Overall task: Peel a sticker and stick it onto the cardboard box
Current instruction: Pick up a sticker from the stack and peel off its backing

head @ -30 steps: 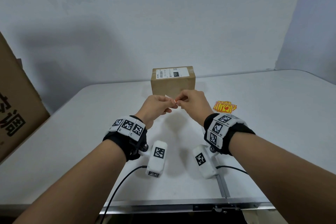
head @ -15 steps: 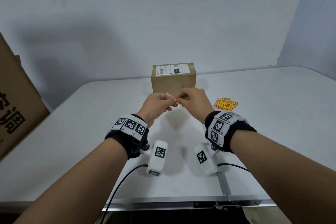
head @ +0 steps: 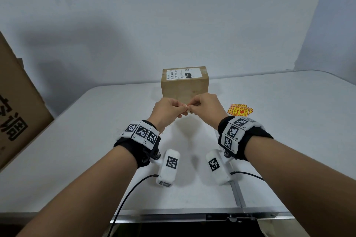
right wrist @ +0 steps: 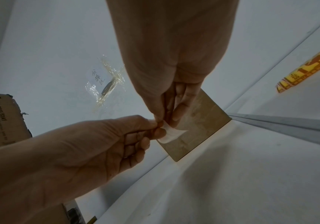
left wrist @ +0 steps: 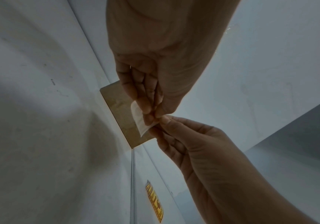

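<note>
A small cardboard box [head: 185, 88] with a white shipping label on top stands at the back middle of the white table [head: 289, 131]. In front of it, above the table, my left hand [head: 169, 108] and right hand [head: 204, 107] meet fingertip to fingertip. Both pinch one sticker [left wrist: 138, 119], whose white back shows in the wrist views [right wrist: 169, 134]. Its printed face is hidden. The box [left wrist: 120, 115] sits just behind the sticker, apart from it.
A fanned pile of yellow and red stickers [head: 239, 110] lies on the table right of the box. A large brown carton [head: 17, 106] leans at the left edge. A taped note [right wrist: 107, 81] sticks to the wall. Cables run off the table's near edge.
Both hands stay pinched together on the sticker in front of the box. They have shifted only slightly, and the view has tilted a little.
</note>
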Available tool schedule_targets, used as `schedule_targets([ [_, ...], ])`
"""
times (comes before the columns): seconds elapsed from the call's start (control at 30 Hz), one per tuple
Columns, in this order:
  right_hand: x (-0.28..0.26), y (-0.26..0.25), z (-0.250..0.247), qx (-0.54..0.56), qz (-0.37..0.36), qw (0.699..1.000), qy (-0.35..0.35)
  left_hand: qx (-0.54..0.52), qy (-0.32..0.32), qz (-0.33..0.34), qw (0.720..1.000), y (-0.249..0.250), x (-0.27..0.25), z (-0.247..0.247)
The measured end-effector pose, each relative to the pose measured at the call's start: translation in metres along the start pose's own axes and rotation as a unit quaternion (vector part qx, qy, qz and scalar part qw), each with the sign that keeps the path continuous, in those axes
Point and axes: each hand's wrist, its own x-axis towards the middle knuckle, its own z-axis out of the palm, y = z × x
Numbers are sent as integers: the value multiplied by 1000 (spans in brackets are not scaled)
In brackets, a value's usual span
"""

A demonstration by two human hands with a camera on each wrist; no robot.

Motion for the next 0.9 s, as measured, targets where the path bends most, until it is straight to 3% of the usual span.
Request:
schedule_targets([
  [0.5,-3,5,-1,-2,-4,1000,17,16,-13,6,1000,2,-2,6],
  [0.77,-4,8,-3,170,85,982,-23,-14,-57,1,998,-1,-2,0],
  [0.9,-2,9,-3,182,102,978,-20,-38,-76,-23,996,0,-2,0],
])
